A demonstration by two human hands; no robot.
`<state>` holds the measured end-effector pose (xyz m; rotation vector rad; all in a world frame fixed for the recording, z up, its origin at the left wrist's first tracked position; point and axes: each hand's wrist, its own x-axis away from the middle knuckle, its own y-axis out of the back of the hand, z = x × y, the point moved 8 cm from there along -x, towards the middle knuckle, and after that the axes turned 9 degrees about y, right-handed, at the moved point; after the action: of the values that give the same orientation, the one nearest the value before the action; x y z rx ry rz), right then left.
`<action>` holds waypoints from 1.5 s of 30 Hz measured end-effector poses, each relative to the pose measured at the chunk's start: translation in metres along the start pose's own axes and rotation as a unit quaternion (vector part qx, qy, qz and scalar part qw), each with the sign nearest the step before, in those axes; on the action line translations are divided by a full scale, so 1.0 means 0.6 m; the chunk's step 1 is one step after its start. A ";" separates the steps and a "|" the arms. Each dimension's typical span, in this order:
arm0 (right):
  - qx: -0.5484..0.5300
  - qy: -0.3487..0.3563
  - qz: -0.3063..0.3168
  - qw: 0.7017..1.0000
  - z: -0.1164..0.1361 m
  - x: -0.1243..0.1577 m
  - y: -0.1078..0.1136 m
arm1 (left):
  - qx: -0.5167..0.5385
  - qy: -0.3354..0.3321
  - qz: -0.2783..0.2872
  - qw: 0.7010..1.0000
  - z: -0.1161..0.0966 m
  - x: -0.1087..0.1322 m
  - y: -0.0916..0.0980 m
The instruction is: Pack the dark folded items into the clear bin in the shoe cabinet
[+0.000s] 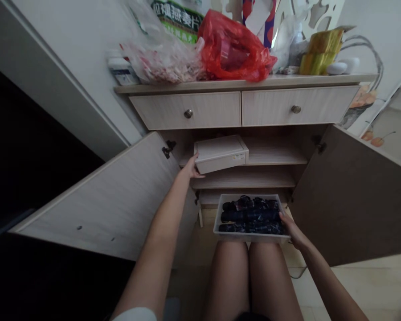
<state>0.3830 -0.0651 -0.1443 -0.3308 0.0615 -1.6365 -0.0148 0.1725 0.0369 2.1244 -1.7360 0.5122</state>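
Note:
My left hand [193, 168] grips the near left corner of a white lidded box [222, 154], thumb on top and fingers beneath. The box lies at a slant on the upper shelf [274, 151] of the open cabinet, its front jutting past the shelf edge. Over my knees, my right hand [293, 231] holds the right side of a clear plastic bin [234, 236]. Several folded umbrellas [250, 216], dark and partly plaid, lie side by side in the bin.
Cabinet doors stand wide on the left [120, 200] and right [350, 200]. Two knobbed drawers [187, 109] sit above the shelves. On the cabinet top are a red plastic bag [234, 49], a clear bag [167, 62], a white bottle [122, 69] and gold boxes [321, 51].

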 end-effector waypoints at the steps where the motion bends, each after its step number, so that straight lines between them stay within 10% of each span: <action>1: -0.005 0.008 -0.010 1.000 0.003 0.000 0.002 | 0.033 0.034 0.017 0.999 0.012 0.004 0.001; 15: -0.094 0.141 -0.175 0.970 0.186 0.039 0.136 | 0.119 0.060 0.048 0.990 0.175 0.152 0.176; 22: -0.079 0.193 -0.167 0.964 0.210 0.018 0.116 | 0.114 0.048 0.073 0.990 0.206 0.210 0.161; 45: -0.005 0.018 -0.025 1.000 0.216 -0.012 0.040 | 0.083 0.089 0.060 0.991 0.231 0.236 0.136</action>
<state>0.4392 -0.0401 -0.0277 -0.3128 0.0879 -1.6923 -0.0611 -0.0309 -0.0121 2.0183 -1.7800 0.8796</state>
